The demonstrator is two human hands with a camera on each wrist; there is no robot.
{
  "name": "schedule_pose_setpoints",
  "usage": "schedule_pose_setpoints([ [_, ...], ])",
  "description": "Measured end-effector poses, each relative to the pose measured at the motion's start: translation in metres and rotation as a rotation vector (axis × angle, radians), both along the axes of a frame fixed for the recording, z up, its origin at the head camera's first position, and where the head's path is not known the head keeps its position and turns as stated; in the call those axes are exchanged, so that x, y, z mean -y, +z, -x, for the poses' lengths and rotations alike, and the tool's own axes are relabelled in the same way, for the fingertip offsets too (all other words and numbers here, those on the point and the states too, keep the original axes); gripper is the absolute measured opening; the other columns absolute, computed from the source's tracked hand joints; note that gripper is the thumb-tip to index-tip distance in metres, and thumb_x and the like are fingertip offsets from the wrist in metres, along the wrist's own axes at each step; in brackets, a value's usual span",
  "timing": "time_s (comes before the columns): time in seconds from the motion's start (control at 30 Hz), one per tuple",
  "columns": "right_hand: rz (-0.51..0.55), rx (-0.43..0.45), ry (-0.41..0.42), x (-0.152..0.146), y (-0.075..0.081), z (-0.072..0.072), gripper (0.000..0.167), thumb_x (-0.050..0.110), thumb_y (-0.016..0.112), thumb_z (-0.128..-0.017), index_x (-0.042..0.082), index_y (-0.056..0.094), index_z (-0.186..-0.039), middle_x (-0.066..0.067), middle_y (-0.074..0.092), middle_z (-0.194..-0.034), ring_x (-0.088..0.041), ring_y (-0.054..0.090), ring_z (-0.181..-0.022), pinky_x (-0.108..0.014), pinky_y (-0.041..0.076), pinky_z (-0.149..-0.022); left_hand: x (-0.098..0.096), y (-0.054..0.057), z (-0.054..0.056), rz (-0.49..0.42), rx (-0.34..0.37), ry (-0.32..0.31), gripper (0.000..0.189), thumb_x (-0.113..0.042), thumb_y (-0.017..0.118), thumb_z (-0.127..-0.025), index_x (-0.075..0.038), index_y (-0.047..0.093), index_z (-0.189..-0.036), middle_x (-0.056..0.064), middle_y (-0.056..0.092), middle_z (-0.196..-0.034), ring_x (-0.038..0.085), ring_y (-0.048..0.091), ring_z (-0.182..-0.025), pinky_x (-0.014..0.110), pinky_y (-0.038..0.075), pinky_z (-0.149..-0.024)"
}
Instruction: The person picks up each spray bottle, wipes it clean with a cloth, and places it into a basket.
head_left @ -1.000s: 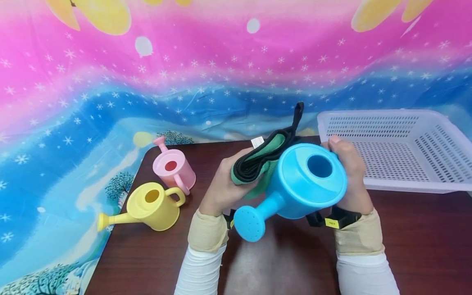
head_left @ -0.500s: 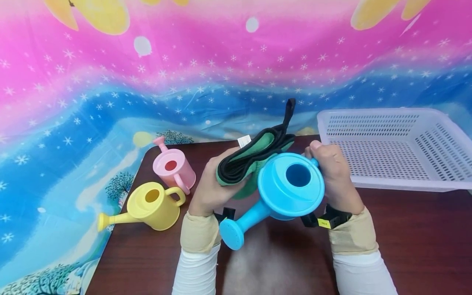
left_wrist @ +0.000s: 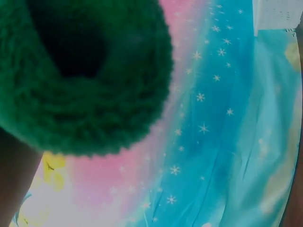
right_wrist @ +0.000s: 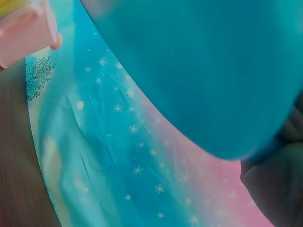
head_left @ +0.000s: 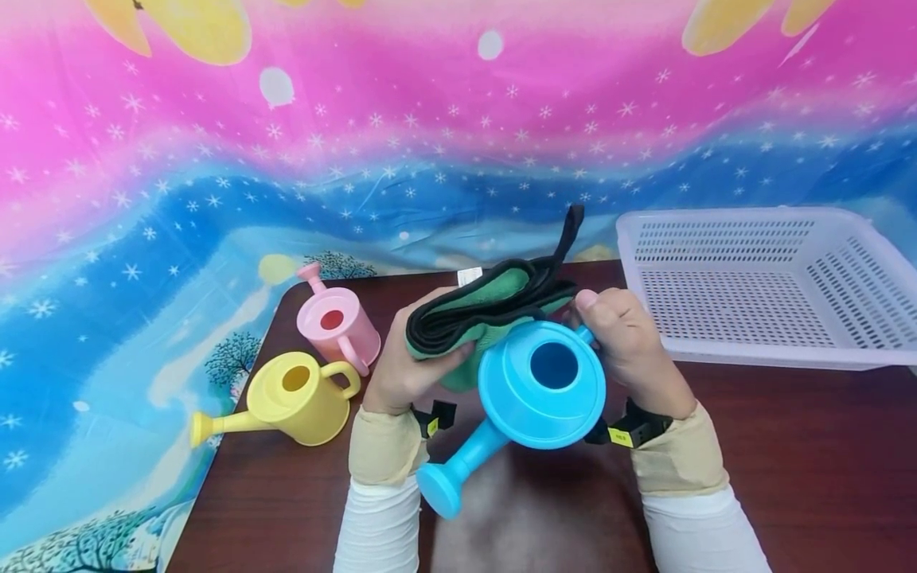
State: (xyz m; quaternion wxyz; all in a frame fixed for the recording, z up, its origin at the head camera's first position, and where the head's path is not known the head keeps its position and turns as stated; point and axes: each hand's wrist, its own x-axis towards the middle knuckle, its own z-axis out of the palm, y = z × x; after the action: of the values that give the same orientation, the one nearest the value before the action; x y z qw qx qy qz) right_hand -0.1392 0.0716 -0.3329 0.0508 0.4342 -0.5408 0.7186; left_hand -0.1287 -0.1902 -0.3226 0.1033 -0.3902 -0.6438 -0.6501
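My left hand (head_left: 396, 368) grips a folded green cloth (head_left: 501, 288) with black edging, a white tag and a black hanging loop. Fuzzy green folds of the cloth (left_wrist: 118, 127) fill the upper left of the left wrist view. By its handle, my right hand (head_left: 634, 346) holds a blue watering can (head_left: 501, 398), tilted with its top opening facing the head camera and its spout pointing down to the left. The cloth lies right against the can's far side. The can's blue wall (right_wrist: 203, 80) covers much of the right wrist view.
A yellow watering can (head_left: 315, 410) and a pink watering can (head_left: 361, 330) stand on the dark wooden table (head_left: 788, 454) at the left. A white perforated plastic basket (head_left: 759, 356) sits at the back right. Behind the table hangs a patterned cloth backdrop (head_left: 401, 191).
The blue watering can has moved left and nearer, its spout dipping lower. Both hands have shifted left, and the cloth has come left with the left hand.
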Motion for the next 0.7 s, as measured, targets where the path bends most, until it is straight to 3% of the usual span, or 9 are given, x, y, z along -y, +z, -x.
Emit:
schedule_pose_setpoints([
  [0.07, -0.003, 0.0, -0.015, 0.0, 0.0, 0.0, 0.056, 0.011, 0.039, -0.113, 0.009, 0.039, -0.057, -0.004, 0.031, -0.054, -0.016, 0.034, -0.047, -0.029, 0.025, -0.041, 0.001, -0.001, 0.002, 0.025, -0.005, -0.005, 0.057, -0.018, 0.076, -0.095, 0.022, 0.054, -0.13, -0.015, 0.07, -0.127, 0.004, 0.066, -0.119, 0.03, 0.053, -0.111],
  [0.23, 0.009, -0.009, -0.022, 0.001, 0.0, -0.001, 0.055, 0.01, 0.041, -0.113, 0.008, 0.041, -0.057, -0.005, 0.032, -0.055, -0.017, 0.036, -0.049, -0.029, 0.027, -0.044, 0.0, -0.003, 0.005, 0.122, 0.039, -0.032, 0.05, 0.003, 0.073, -0.09, 0.017, 0.056, -0.134, 0.024, 0.069, -0.127, 0.01, 0.065, -0.12, 0.038, 0.053, -0.113],
  [0.3, 0.012, -0.009, -0.022, 0.001, 0.001, -0.002, 0.055, 0.009, 0.04, -0.113, 0.007, 0.042, -0.058, -0.005, 0.033, -0.055, -0.017, 0.037, -0.05, -0.03, 0.027, -0.045, -0.001, -0.002, 0.006, 0.171, 0.077, -0.053, 0.052, 0.008, 0.072, -0.088, 0.014, 0.056, -0.136, 0.033, 0.065, -0.128, 0.016, 0.065, -0.12, 0.042, 0.053, -0.113],
  [0.5, -0.005, 0.027, -0.036, 0.001, 0.006, -0.006, 0.057, 0.016, 0.041, -0.114, 0.007, 0.043, -0.058, -0.005, 0.035, -0.055, -0.017, 0.037, -0.05, -0.031, 0.028, -0.045, -0.002, -0.005, 0.011, 0.269, 0.168, -0.099, 0.056, 0.007, 0.073, -0.085, 0.008, 0.058, -0.139, 0.029, 0.066, -0.13, 0.033, 0.063, -0.122, 0.05, 0.052, -0.114],
  [0.7, 0.04, 0.102, -0.059, -0.002, 0.011, -0.014, 0.056, 0.015, 0.033, -0.115, 0.007, 0.046, -0.062, -0.003, 0.035, -0.055, -0.018, 0.037, -0.049, -0.033, 0.029, -0.044, -0.003, -0.008, 0.014, 0.331, 0.148, -0.107, 0.052, 0.004, 0.073, -0.088, 0.005, 0.06, -0.139, 0.024, 0.068, -0.129, 0.031, 0.064, -0.121, 0.047, 0.051, -0.115],
])
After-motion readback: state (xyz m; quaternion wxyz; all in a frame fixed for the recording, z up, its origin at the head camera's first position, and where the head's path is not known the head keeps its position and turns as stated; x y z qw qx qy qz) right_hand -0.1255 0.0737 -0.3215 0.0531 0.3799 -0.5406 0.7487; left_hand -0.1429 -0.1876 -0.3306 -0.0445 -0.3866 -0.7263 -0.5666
